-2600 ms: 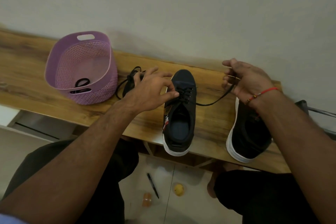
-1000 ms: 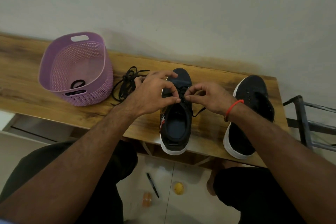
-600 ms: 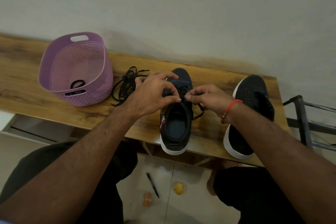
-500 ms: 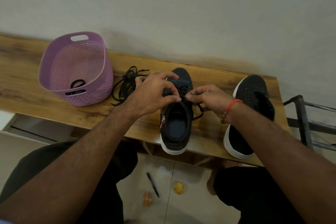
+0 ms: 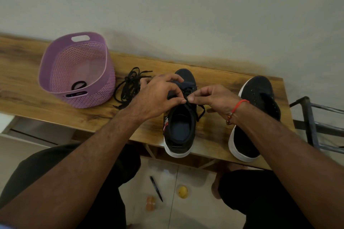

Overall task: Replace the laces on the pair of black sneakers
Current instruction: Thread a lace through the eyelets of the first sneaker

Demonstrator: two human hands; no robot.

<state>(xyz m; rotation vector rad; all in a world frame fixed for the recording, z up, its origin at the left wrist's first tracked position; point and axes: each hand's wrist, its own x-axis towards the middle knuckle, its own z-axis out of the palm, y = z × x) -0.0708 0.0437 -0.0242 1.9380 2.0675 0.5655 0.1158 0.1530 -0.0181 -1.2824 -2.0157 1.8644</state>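
Two black sneakers with white soles stand on the wooden bench [image 5: 28,98], toes toward the wall. The middle sneaker [image 5: 179,128] carries a black lace [image 5: 200,114] in its eyelets, with a loop hanging off its right side. My left hand [image 5: 158,96] grips this sneaker's upper at the eyelets. My right hand [image 5: 210,97] pinches the lace at the tongue, fingertips meeting my left thumb. The right sneaker [image 5: 256,102] shows bare eyelets and no lace. A loose tangle of black laces [image 5: 128,87] lies on the bench left of my left hand.
A purple perforated basket [image 5: 100,87] stands at the left of the bench with dark loops inside. A dark metal frame [image 5: 312,126] stands at the right end. On the floor below lie a pen [image 5: 156,188], a yellow object [image 5: 183,191] and an orange one [image 5: 150,202].
My right hand came back from a pull far out to the right and now pinches the lace at the eyelets. Over the last second both hands have barely shifted.
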